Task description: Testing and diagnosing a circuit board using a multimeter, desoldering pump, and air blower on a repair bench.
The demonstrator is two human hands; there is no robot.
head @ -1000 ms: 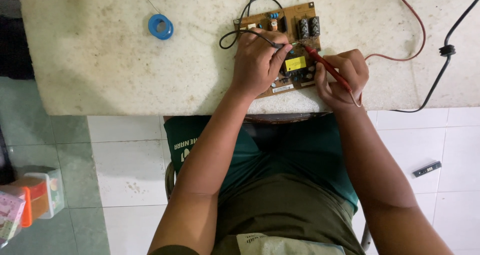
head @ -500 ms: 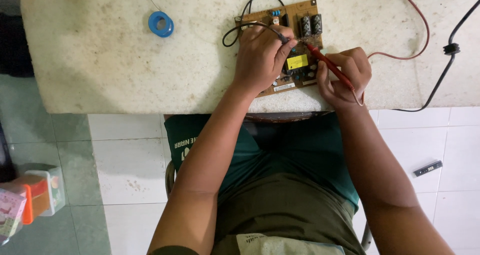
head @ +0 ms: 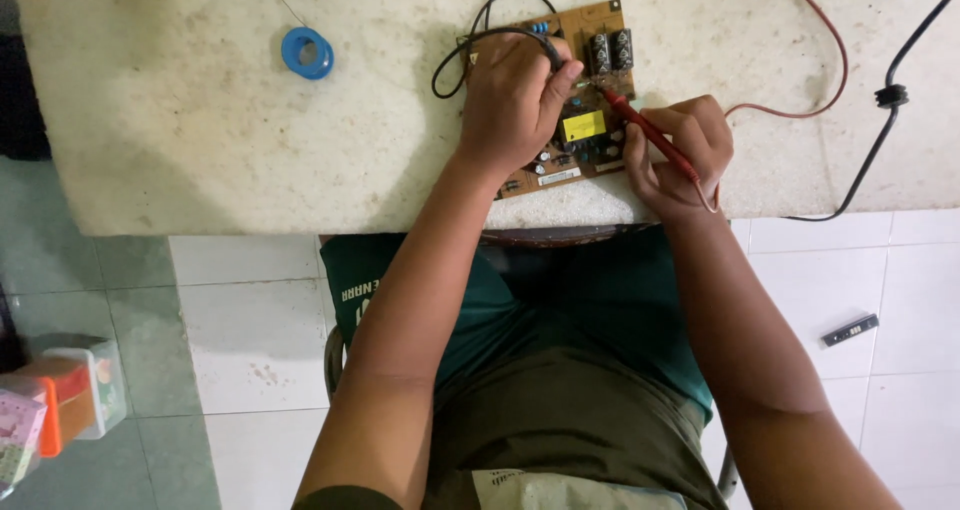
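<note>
The right hand (head: 678, 150) is curled shut around a red test probe (head: 648, 135), pinched between thumb and fingers like a pen, and the probe's tip is pressed down onto the brown circuit board (head: 590, 30) just beside the two dark cylindrical capacitors (head: 611, 49). The left hand (head: 515, 100) is laid over the left half of the board, fingers folded in, and a black probe (head: 560, 62) is gripped at the fingertips; only a short stretch of it is seen past the knuckles, so where its tip lands cannot be told. A yellow block-shaped part (head: 583, 126) is framed between the two hands, near the board's middle. The board itself is set flat on the pale, stained worktop (head: 200, 140), close to the near edge, right in front of the seated person. A black lead (head: 470, 45) is looped out from under the left hand and carried off toward the top of the view, while a red lead (head: 810, 110) is trailed from the right hand in a wide arc across the worktop. Further right, a thicker black cable (head: 885, 100) is draped over the surface and down past the edge. Well off to the left, a small blue spool (head: 307, 53) is lying by itself on the top. Below the worktop, white floor tiles (head: 250, 340) are seen, with a small dark stick-shaped object (head: 850, 330) resting on them at the right and some coloured containers (head: 60, 400) tucked in at the lower left corner.
</note>
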